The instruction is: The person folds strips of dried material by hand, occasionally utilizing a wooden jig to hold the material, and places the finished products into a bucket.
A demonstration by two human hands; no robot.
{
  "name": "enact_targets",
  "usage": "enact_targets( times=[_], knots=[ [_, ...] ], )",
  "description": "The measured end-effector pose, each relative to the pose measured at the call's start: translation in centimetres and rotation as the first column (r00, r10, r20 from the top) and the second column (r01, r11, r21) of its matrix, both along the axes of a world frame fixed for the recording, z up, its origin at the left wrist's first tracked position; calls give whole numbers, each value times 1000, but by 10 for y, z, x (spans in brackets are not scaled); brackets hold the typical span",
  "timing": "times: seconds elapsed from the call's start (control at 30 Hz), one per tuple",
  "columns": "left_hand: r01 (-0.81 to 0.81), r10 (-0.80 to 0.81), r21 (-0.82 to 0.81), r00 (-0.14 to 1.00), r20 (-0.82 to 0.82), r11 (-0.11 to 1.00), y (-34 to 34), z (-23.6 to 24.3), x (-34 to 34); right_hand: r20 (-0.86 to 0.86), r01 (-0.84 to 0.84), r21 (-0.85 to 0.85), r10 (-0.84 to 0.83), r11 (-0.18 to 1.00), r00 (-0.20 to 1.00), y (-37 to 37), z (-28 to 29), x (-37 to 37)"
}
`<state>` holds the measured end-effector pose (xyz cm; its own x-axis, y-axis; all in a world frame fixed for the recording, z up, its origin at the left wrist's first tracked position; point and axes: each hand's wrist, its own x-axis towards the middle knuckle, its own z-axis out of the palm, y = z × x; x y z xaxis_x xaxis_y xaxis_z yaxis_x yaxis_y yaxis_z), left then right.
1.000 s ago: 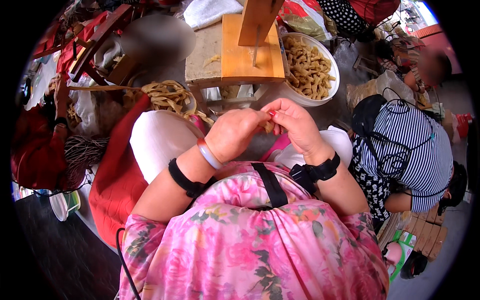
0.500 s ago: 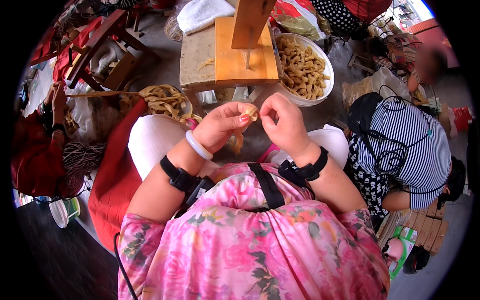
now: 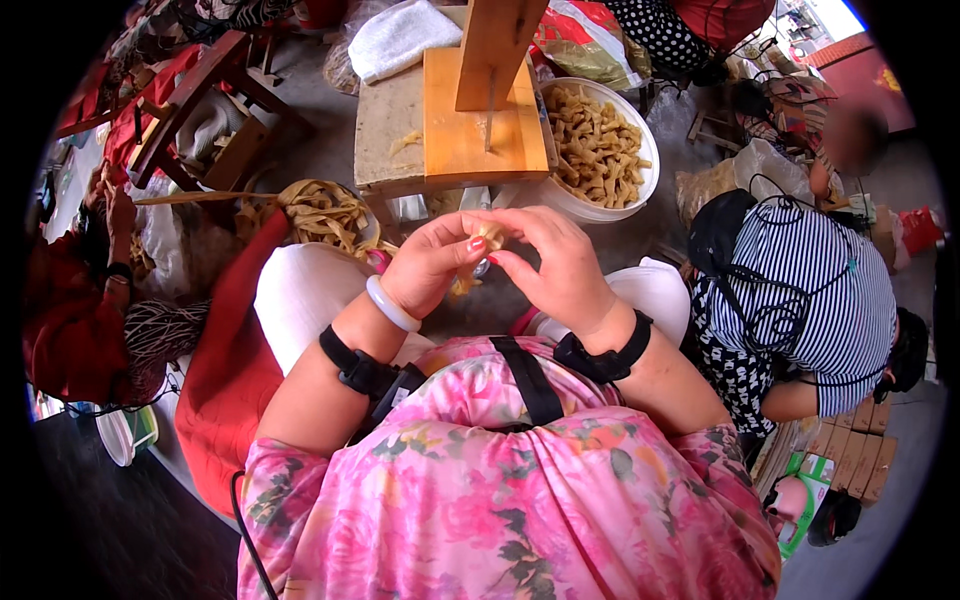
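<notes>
Both hands meet over my lap, pinching one small tan strip piece (image 3: 489, 236) between their fingertips. My left hand (image 3: 432, 265), with a pale bangle on the wrist, grips it from the left. My right hand (image 3: 560, 265), with a black wrist strap, holds it from the right. A loose end of the tan strip hangs below the left hand. Straight ahead stands a low wooden bench (image 3: 400, 125) with an orange wooden block and an upright post (image 3: 490, 45) on it. To its right is a white bowl (image 3: 610, 205) full of tan knotted pieces.
A pile of long tan strips (image 3: 320, 210) lies left of my knee. A person in a striped top (image 3: 810, 290) crouches close on my right; another in red (image 3: 70, 320) sits at the left. Wooden frames and bags crowd the far side.
My hands have come back together on the tan piece after spreading slightly, and they sit a little lower and left than a second ago.
</notes>
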<state>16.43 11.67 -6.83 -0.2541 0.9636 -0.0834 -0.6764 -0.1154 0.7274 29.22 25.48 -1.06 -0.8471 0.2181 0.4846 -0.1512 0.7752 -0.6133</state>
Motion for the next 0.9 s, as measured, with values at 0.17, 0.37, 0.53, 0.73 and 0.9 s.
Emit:
enact_targets(
  times=[0.17,0.37,0.53,0.73,0.9],
  knots=[
    [-147,150,-50,987,52,988,5,6,7,-8,74,-103,-75,992,997,-2,1,6],
    [-25,21,49,997,80,998,1,7,2,-44,60,1,-59,998,997,0,4,0],
    [-114,115,-13,992,46,993,1,1,0,-85,44,96,-36,994,996,5,5,1],
    [-89,89,-7,994,64,996,1,-1,1,-4,-30,35,30,999,1000,5,-4,0],
    [-141,146,89,988,-57,986,0,2,4,255,7,-310,76,951,964,3,-3,-2]
  ],
)
